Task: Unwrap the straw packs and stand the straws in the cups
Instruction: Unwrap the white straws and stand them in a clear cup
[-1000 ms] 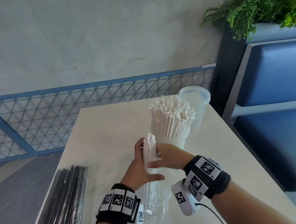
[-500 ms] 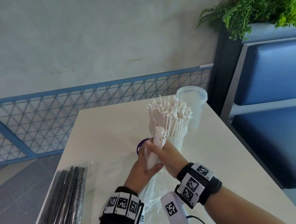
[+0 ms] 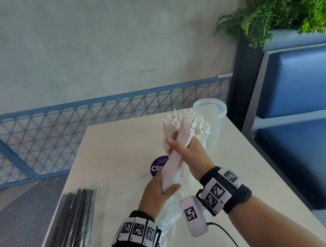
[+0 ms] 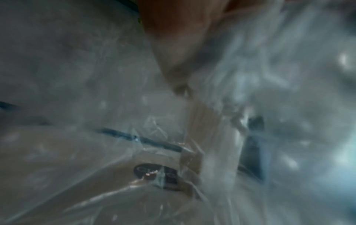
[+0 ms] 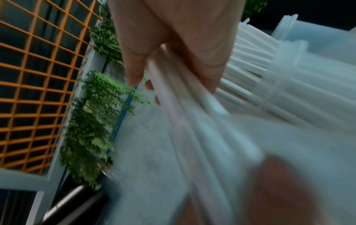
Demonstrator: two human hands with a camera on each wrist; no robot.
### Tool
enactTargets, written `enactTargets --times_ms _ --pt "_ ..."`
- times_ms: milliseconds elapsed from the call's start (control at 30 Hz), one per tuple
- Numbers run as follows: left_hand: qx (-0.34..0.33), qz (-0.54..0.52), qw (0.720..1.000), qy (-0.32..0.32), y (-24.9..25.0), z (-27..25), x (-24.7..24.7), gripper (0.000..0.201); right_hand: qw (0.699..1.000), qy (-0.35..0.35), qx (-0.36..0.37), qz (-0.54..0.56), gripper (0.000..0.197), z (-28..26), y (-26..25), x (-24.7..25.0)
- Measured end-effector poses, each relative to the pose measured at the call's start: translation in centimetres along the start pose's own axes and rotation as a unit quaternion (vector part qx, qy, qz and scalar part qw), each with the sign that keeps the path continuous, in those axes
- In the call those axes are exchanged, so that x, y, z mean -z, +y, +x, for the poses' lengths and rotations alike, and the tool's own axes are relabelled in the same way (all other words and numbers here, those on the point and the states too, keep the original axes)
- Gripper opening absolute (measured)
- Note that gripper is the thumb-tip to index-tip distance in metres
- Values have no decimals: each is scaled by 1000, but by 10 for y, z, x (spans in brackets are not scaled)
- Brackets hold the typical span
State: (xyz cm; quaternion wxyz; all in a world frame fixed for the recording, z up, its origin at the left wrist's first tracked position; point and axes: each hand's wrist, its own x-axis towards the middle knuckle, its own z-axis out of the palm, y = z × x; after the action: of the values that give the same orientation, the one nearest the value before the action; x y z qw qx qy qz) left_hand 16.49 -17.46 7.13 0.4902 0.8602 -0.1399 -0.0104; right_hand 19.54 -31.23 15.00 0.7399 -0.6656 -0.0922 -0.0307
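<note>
Head view: right hand (image 3: 188, 150) wrapped round a bundle of white straws (image 3: 177, 147), gripping it abt mid-length, bundle tilted w/ top ends leaning up-right against the straws already standing in the near cup (image 3: 203, 137). Left hand (image 3: 157, 191) at the bundle's lower end, thumb across the front, fingers behind; it holds the end together w/ the clear wrapper (image 3: 167, 218), which hangs down from it toward the table (image 3: 116, 143). Far cup (image 3: 211, 116) stands just behind the full one, near the table's far right corner, no straws seen in it. Pack of black straws (image 3: 69, 230) lies sealed at the table's left edge, well apart from the hands. Purple round sticker (image 3: 158, 166) on the tabletop, partly hidden by the bundle.

Left wrist view: mostly blurred wrapper (image 4: 96, 152) over the lens; bit of hand (image 4: 173, 38) at top; grip can't be told here.

Right wrist view: right hand (image 5: 173, 45), fingers curled round the white straws (image 5: 185, 106), blurred. Full cup (image 5: 298, 76) at right, far cup (image 5: 318, 36) beyond it.
</note>
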Motion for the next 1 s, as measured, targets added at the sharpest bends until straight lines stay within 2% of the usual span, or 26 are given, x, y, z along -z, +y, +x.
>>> enactTargets --times_ms 67,167,267,333,433,500,567,733,833,867,967,1000 --pt "-2 -24 1000 9 2 2 -2 65 997 -27 -22 -66 20 -7 12 -5" --pt "-3 -16 1000 14 0 4 -2 58 999 -1 -25 -48 25 -9 15 -7" --pt "10 9 999 35 -11 8 -1 41 996 68 34 -37 32 4 -8 -3" --pt "21 8 998 50 -20 10 0 50 988 109 87 -72 38 16 -28 2" --pt "51 -7 996 77 -29 12 4 53 974 161 123 -98 38 32 -52 10" --pt "60 -22 992 110 -28 12 8 55 966 170 148 -129 35 39 -59 13" --pt "73 -29 987 141 -29 13 12 48 959 172 166 -150 34 44 -58 11" --pt "89 -50 983 150 -28 15 16 46 967 147 133 -163 27 45 -34 1" --pt "85 -77 984 139 -30 14 15 63 969 133 111 -177 20 42 -15 -5" --pt "83 -90 983 138 -30 14 15 62 968 129 109 -183 17 42 -12 -7" --pt "66 -153 975 149 -26 14 15 37 968 104 84 -213 9 42 0 -8" --pt "60 -172 971 154 -24 15 15 32 969 98 68 -216 13 42 5 -7"
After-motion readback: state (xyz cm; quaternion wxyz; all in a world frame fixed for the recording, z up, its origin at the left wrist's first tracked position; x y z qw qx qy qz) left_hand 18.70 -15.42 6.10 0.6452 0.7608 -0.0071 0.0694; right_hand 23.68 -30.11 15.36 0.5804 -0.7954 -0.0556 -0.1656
